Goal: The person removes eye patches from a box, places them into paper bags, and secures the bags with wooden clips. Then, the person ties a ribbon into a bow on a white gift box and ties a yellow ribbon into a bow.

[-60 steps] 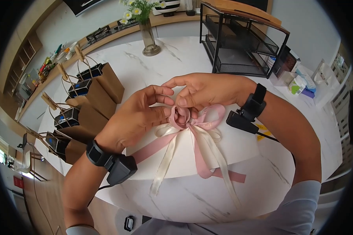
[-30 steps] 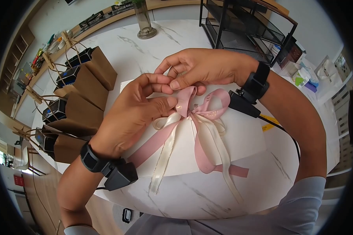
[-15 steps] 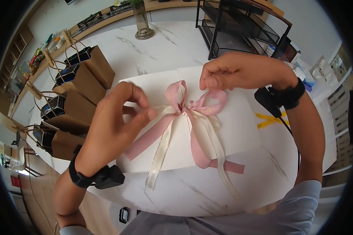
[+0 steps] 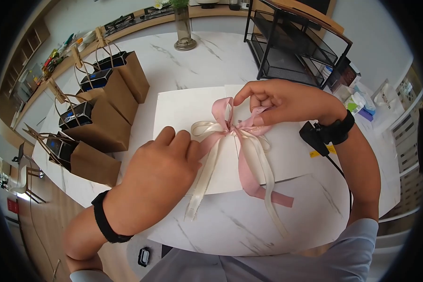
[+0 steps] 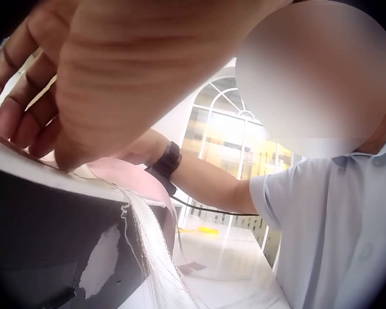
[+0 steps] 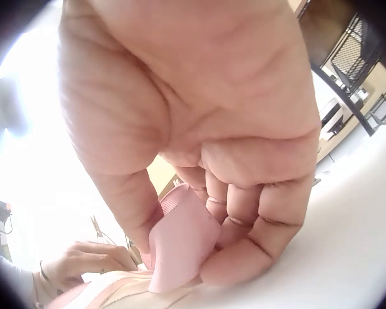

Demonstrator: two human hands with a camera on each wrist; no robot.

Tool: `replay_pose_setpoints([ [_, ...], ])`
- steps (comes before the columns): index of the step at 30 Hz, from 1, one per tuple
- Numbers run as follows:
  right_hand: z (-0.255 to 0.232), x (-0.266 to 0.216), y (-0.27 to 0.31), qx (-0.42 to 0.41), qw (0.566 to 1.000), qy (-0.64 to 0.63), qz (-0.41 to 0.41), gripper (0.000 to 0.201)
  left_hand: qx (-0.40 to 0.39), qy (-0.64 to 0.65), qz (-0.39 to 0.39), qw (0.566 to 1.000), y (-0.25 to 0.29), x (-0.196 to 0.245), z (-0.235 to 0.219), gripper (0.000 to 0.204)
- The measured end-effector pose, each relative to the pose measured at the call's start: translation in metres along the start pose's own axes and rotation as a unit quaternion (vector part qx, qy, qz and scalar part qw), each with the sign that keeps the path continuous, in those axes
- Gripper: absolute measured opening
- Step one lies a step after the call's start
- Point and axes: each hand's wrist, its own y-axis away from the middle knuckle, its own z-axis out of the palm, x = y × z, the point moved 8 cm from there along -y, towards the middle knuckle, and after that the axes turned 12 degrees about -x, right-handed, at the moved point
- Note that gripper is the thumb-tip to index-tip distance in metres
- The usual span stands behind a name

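Head view: a ribbon bow (image 4: 231, 129) is seated near the middle of a white box (image 4: 178, 108), which is set on a marbled table (image 4: 216, 61).
Ribbons: pink ribbon (image 4: 250, 181) and cream ribbon (image 4: 270, 181) are gathered at one knot; loops are spread to both sides, and tails are draped over the box's near edge.
Right hand: the right pink loop (image 4: 257, 129) is held by the right hand (image 4: 291, 101), thumb against it; the index finger is extended toward the left pink loop (image 4: 219, 109).
Left hand: the left hand (image 4: 157, 176) is placed over the left part of the box, beside the pink and cream tails, with its back turned up and its fingers bent; its fingertips are hidden.
Paper bags: four brown paper bags (image 4: 110, 124) are lined up left of the box, with wooden clips (image 4: 76, 57) fixed on some of the handles.
Far side: a glass vase (image 4: 183, 30) and a black mesh rack (image 4: 282, 66) are placed beyond the box.
Left wrist view: the left fingers are lowered to the box top, slightly parted; whether ribbon is pinched by them cannot be told. A frayed cream tail is hung down the box's shaded side.
Right wrist view: pink ribbon is held folded in a narrow grip between the right thumb and fingers, just above the box top. The left hand is seen low at the left, near the ribbons.
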Motion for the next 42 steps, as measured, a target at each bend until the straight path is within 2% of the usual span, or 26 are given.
replay_pose_setpoints([
  [3, -0.003, 0.004, 0.004, 0.015, 0.997, -0.071, -0.021, 0.044, -0.015, -0.061, 0.007, 0.998, 0.000, 0.008, 0.001, 0.011],
  [7, -0.003, 0.007, 0.007, 0.041, 0.988, -0.145, -0.035, 0.047, -0.018, -0.057, 0.028, 0.998, 0.000, 0.008, 0.003, 0.013],
  [9, -0.004, 0.009, 0.007, 0.041, 0.988, -0.147, -0.038, 0.047, 0.029, -0.013, 0.022, 0.999, -0.003, 0.006, -0.001, 0.011],
  [11, -0.004, 0.008, 0.004, 0.032, 0.988, -0.146, -0.041, 0.048, 0.008, -0.039, 0.014, 0.999, -0.012, 0.007, 0.001, 0.010],
  [13, -0.008, 0.012, 0.004, 0.050, 0.989, -0.138, -0.008, 0.046, -0.015, -0.065, 0.006, 0.998, -0.018, 0.007, 0.005, 0.009],
  [15, -0.006, 0.014, -0.001, 0.041, 0.990, -0.130, -0.022, 0.045, -0.047, -0.119, 0.021, 0.992, -0.023, 0.011, 0.011, 0.011],
  [18, -0.007, 0.013, -0.004, 0.034, 0.993, -0.108, -0.021, 0.043, -0.014, -0.118, 0.030, 0.992, -0.022, 0.017, 0.008, 0.013],
  [21, -0.009, 0.015, -0.010, 0.035, 0.996, -0.080, 0.003, 0.042, -0.041, -0.126, 0.033, 0.991, -0.016, 0.020, 0.006, 0.015],
  [23, -0.012, 0.017, -0.016, 0.031, 0.999, -0.014, 0.022, 0.040, -0.050, -0.122, 0.032, 0.991, -0.013, 0.020, 0.004, 0.016],
  [24, -0.013, 0.019, -0.019, 0.032, 0.999, -0.015, 0.022, 0.040, -0.058, -0.118, 0.032, 0.991, -0.011, 0.019, 0.004, 0.016],
  [26, -0.014, 0.013, -0.023, 0.038, 0.996, 0.070, -0.027, 0.034, -0.061, -0.105, 0.039, 0.992, -0.008, 0.018, -0.001, 0.016],
  [29, -0.018, 0.014, -0.023, 0.048, 0.994, 0.095, -0.035, 0.027, -0.062, -0.078, 0.042, 0.994, -0.006, 0.017, -0.001, 0.017],
  [33, -0.018, 0.009, -0.026, 0.062, 0.994, 0.064, -0.060, 0.022, -0.061, -0.090, 0.034, 0.993, -0.005, 0.020, -0.001, 0.018],
  [36, -0.021, 0.007, -0.027, 0.091, 0.989, 0.105, -0.047, 0.013, -0.073, -0.086, 0.040, 0.993, -0.004, 0.021, -0.004, 0.018],
  [38, -0.022, 0.014, -0.024, 0.093, 0.995, 0.032, 0.005, 0.012, -0.073, -0.084, 0.040, 0.993, -0.002, 0.021, -0.004, 0.018],
  [42, -0.023, 0.013, -0.022, 0.093, 0.996, 0.015, -0.009, 0.012, -0.070, -0.079, 0.036, 0.994, 0.002, 0.025, -0.004, 0.018],
])
